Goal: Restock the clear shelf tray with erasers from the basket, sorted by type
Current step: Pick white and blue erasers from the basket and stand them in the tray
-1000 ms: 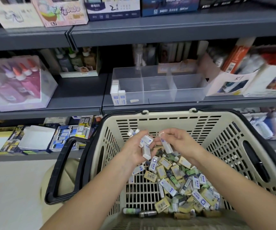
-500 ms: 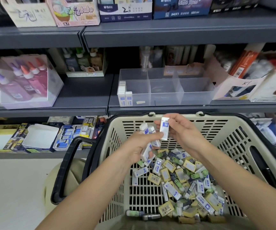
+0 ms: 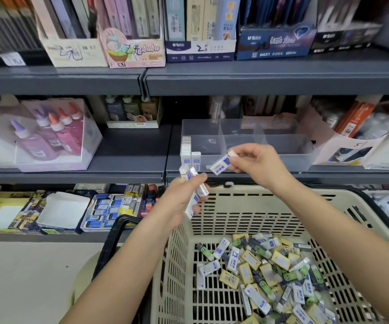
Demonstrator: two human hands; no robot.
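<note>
My right hand [image 3: 257, 164] pinches one white-and-blue eraser [image 3: 221, 164] by its end, just in front of the clear shelf tray [image 3: 282, 157]. My left hand [image 3: 180, 199] grips a bunch of the same white-and-blue erasers [image 3: 192, 190] above the basket's far left rim. The tray has several compartments; a few white-and-blue erasers [image 3: 190, 155] stand upright in its front left corner. The beige basket [image 3: 247, 206] below holds a heap of mixed erasers [image 3: 270, 272]: white-and-blue, yellow, and green-and-dark ones.
Grey shelves carry a clear box of glue bottles [image 3: 48, 136] at left and cardboard display boxes [image 3: 357, 146] right of the tray. Boxed stationery [image 3: 200, 47] lines the upper shelf. The basket's black handle [image 3: 111, 244] hangs on its left side.
Both hands have risen out of the basket toward the shelf tray, carrying their erasers. The right hand's eraser now lies tilted in front of the tray. The view has shifted upward.
</note>
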